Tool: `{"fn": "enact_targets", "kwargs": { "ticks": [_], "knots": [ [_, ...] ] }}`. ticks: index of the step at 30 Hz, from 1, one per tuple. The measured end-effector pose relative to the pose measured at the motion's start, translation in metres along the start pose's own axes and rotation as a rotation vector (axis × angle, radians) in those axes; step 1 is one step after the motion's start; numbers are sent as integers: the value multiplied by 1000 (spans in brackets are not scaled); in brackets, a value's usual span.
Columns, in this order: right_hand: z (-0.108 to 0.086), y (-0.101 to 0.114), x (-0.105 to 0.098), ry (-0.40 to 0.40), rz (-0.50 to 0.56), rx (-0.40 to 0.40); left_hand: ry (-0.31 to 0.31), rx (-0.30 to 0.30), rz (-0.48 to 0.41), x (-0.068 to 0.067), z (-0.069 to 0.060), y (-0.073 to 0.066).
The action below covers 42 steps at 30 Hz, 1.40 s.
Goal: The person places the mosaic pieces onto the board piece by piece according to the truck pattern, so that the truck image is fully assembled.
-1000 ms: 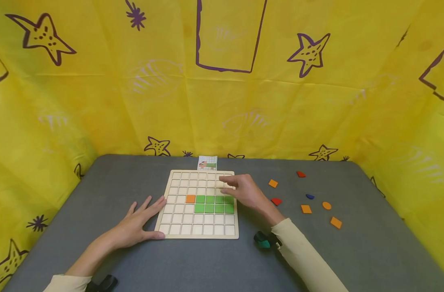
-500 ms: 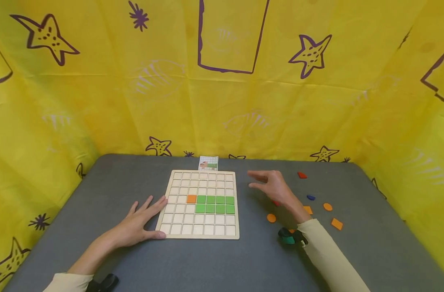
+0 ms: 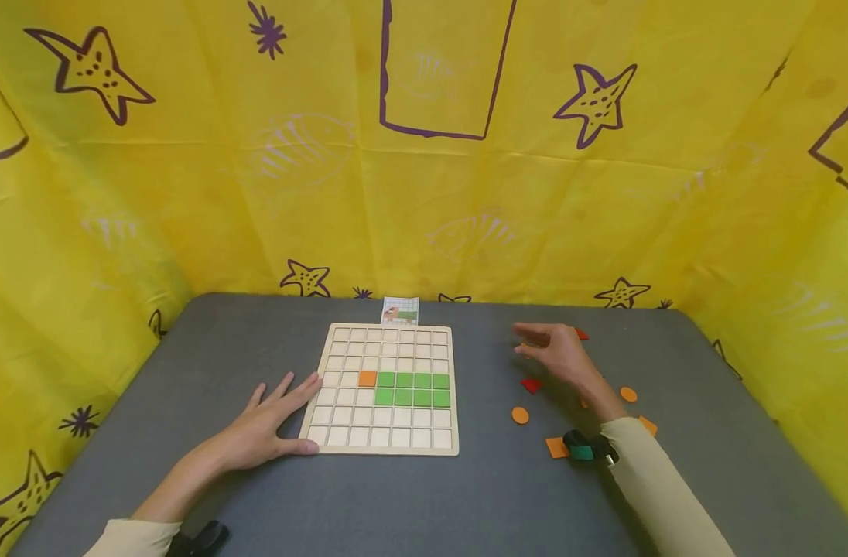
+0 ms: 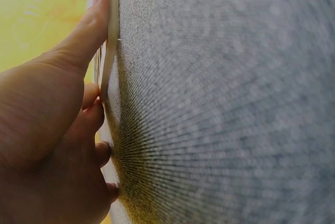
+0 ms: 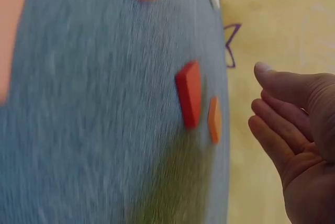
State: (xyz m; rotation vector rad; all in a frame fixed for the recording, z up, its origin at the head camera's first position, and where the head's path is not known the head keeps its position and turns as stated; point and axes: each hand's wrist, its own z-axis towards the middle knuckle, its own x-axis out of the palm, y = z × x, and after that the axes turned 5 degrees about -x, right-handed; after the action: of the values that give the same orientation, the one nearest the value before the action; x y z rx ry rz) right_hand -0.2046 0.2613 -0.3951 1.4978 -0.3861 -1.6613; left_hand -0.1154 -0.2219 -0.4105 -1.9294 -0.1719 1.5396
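Left hand (image 3: 260, 433) is spread pretty wide, fingers and thumb on the left edge of the board (image 3: 378, 450), which lies flat on the grey table (image 3: 382, 510). Right hand (image 3: 562, 354) is empty, thumb and fingers slightly apart, hovering near a red piece (image 3: 531, 385) and an orange piece (image 5: 214, 120), well right of the board.

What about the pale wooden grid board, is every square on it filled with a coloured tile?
No, the head view shows one orange square tile and eight green square tiles on the board, other squares bare.
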Motion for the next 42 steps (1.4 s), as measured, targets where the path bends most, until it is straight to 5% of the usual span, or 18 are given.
{"fn": "enact_targets", "kwargs": {
  "ticks": [19,42],
  "knots": [
    [-10,-22,-2,51,-87,42,1,15,-5,-1,0,-1],
    [9,3,1,92,-98,-3,-9,12,-6,1,-1,0]
  ]
}}
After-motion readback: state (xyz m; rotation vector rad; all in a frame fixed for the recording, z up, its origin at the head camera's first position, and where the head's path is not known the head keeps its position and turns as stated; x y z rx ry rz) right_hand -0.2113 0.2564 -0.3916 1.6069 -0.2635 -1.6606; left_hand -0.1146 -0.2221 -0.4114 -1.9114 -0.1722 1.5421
